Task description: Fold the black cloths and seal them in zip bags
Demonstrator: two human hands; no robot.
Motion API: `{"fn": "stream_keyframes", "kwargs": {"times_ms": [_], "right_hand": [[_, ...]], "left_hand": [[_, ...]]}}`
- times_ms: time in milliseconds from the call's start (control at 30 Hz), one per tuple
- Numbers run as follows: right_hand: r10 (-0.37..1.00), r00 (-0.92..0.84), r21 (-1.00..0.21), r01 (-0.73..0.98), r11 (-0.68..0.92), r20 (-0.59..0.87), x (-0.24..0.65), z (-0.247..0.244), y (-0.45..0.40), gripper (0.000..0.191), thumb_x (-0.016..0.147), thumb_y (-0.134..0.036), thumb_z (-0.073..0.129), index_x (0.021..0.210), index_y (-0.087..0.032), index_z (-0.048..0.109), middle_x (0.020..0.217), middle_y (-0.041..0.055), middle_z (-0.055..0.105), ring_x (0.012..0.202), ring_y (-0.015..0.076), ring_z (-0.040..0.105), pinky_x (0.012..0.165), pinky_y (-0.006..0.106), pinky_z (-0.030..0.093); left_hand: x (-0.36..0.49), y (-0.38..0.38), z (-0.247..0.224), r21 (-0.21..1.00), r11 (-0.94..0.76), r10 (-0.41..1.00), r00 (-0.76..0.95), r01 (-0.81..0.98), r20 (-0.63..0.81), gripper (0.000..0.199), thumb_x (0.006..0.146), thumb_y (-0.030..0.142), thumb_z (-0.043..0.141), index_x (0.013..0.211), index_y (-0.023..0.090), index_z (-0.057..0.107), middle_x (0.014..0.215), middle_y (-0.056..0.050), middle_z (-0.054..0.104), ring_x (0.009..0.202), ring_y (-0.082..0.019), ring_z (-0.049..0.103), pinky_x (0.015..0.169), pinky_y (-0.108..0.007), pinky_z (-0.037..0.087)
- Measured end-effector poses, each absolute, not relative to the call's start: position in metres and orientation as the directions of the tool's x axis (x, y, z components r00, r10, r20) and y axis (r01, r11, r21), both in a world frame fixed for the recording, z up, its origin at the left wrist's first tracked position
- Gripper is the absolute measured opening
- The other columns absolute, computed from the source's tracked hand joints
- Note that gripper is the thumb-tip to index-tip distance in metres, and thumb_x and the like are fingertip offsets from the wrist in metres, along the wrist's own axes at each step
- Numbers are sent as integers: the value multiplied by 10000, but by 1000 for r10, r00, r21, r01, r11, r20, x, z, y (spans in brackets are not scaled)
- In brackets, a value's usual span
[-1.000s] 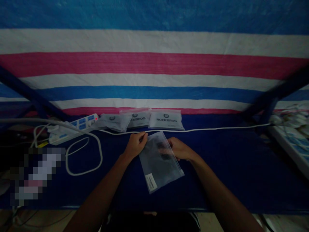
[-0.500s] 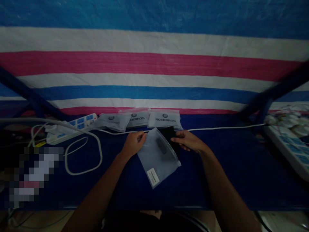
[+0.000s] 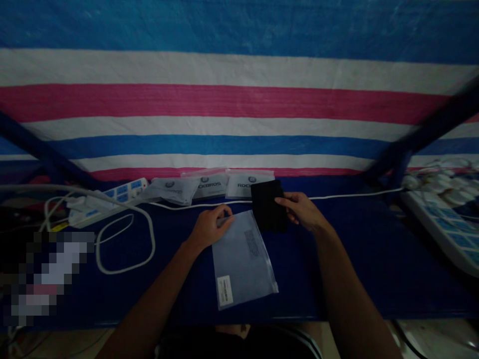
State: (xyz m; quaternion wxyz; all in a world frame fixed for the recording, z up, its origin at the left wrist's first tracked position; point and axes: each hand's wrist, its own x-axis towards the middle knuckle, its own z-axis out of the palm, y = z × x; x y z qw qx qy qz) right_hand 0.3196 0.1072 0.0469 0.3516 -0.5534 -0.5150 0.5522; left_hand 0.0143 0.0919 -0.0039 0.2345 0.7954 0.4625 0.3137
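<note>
1. A striped tarpaulin (image 3: 224, 104) is hung beyond the blue table (image 3: 366, 279).
2. Rockbros packets (image 3: 205, 183) are laid at the bag's 12 o'clock.
3. A clear zip bag (image 3: 241, 264) is pinched narrowly at its upper edge by the left hand (image 3: 207, 229).
4. A black pouch (image 3: 266, 205), at the bag's 1 o'clock, is held between the right hand's (image 3: 302, 210) fingers.

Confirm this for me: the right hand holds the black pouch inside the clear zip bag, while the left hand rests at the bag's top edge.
Not quite: the black pouch is not inside the clear zip bag. The head view shows it outside, held by the right hand beside the bag's upper corner. The left hand does rest at the bag's top edge.
</note>
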Motion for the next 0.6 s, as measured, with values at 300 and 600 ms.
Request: {"fn": "stream_keyframes", "kwargs": {"times_ms": [300, 600], "right_hand": [[923, -270, -961, 72, -266, -275, 321, 52, 98, 550, 633, -690, 812, 761, -217, 564, 474, -88, 455, 303, 43, 326, 284, 185, 215], [790, -449, -866, 460, -197, -418, 282, 23, 104, 503, 728, -641, 786, 751, -183, 578, 530, -59, 563, 362, 63, 480, 319, 170, 355]], "left_hand": [[29, 84, -5, 598, -482, 873, 407, 641, 267, 141, 940, 204, 627, 1070, 256, 639, 761, 36, 630, 707, -169, 646, 701, -278, 451], [29, 91, -11, 695, -460, 888, 265, 552, 376, 235, 994, 137, 459, 1114, 200, 652, 854, -30, 661, 872, -206, 638, 841, -333, 503]]}}
